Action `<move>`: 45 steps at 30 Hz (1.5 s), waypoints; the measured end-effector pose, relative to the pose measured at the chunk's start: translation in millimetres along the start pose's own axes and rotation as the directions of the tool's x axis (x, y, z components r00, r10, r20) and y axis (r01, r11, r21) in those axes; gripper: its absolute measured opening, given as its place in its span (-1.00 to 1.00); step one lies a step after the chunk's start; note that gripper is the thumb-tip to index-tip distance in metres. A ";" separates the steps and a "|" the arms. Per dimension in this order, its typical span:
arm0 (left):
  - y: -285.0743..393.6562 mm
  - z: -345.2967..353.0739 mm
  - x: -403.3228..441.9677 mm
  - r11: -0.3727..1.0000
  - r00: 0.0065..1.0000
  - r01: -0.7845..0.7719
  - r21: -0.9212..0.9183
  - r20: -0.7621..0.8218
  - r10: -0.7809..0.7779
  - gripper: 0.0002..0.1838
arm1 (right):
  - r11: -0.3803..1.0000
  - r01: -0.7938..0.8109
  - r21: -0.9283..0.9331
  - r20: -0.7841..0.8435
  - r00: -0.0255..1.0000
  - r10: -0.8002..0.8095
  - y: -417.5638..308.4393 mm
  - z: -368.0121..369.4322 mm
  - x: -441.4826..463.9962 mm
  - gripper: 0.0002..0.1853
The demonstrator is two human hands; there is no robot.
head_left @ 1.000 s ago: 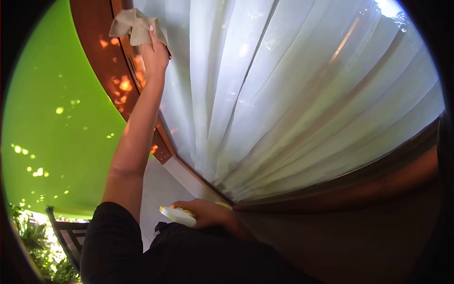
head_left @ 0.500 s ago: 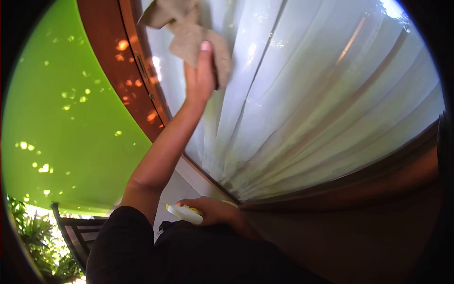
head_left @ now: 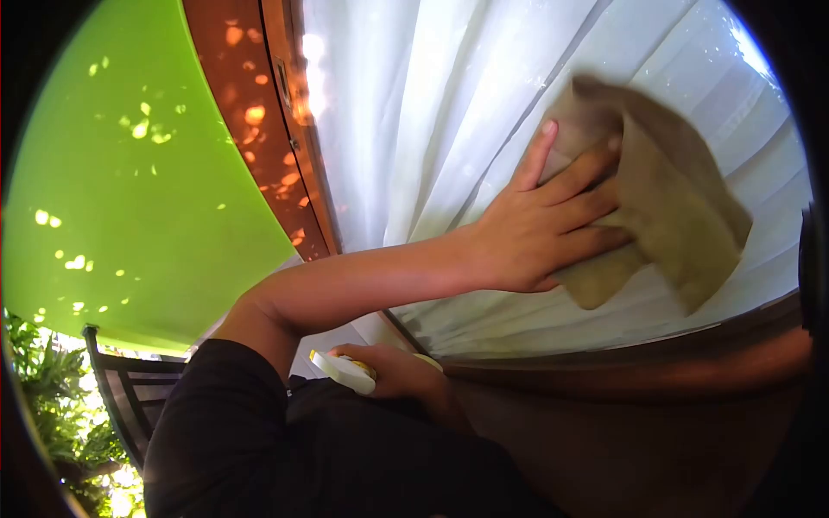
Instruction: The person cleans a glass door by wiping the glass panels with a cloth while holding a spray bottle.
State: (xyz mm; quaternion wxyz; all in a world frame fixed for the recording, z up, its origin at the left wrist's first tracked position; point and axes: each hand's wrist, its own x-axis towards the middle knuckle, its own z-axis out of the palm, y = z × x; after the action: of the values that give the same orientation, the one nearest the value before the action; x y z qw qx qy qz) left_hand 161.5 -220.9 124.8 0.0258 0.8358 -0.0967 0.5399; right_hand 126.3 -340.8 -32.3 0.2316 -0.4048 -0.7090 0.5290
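Note:
My left hand [head_left: 535, 224] presses an olive-brown cloth [head_left: 682, 198] against a glass pane, its fingers spread and partly tucked into the folds. Loose corners of the cloth hang out to the right. Behind the pane hangs a white curtain [head_left: 406, 112] in long folds. Low down, close to my body, my right hand [head_left: 399, 373] is wrapped round a spray bottle [head_left: 345, 373]. Its white head with a yellow tip points left; most of the bottle is hidden by the hand.
A reddish-brown wooden frame [head_left: 246, 104] with a metal lock plate borders the glass on the left. Beyond it is a bright green surface [head_left: 129, 190] with spots of sunlight. A dark chair [head_left: 138, 380] and green plants [head_left: 52, 414] are at lower left.
My left hand and the cloth have swept right and down across the glass, from beside the frame to the pane's right part. My right hand still holds the spray bottle low.

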 end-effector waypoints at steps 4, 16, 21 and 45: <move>-13.4 -0.3 -39.2 0.998 0.996 0.015 -0.069 0.084 -0.009 -0.36 | 0.999 -0.035 -0.036 -0.037 0.999 0.033 -3.4 3.1 -2.9 -0.35; -64.7 -49.7 -63.6 0.913 0.890 0.402 0.067 -0.261 -0.373 -0.39 | 0.991 -0.114 -0.077 -0.126 0.987 0.104 -14.5 6.5 -7.9 -0.33; -99.6 -54.6 -87.6 0.852 0.769 0.524 -0.008 -0.427 -0.477 -0.52 | 0.985 -0.133 -0.109 -0.122 0.985 0.119 -8.4 8.1 -7.8 -0.34; -232.5 -103.3 -200.5 0.614 0.478 0.787 -0.064 -0.565 -0.672 -0.53 | 0.995 -0.092 -0.034 -0.180 0.980 0.084 6.5 15.9 -5.5 -0.37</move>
State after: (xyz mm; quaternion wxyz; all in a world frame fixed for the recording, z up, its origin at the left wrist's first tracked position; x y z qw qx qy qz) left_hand 32.9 49.0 0.1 0.1943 0.6063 0.3372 0.6935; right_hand 119.5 -353.5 -43.1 0.2619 -0.4864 -0.6777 0.4853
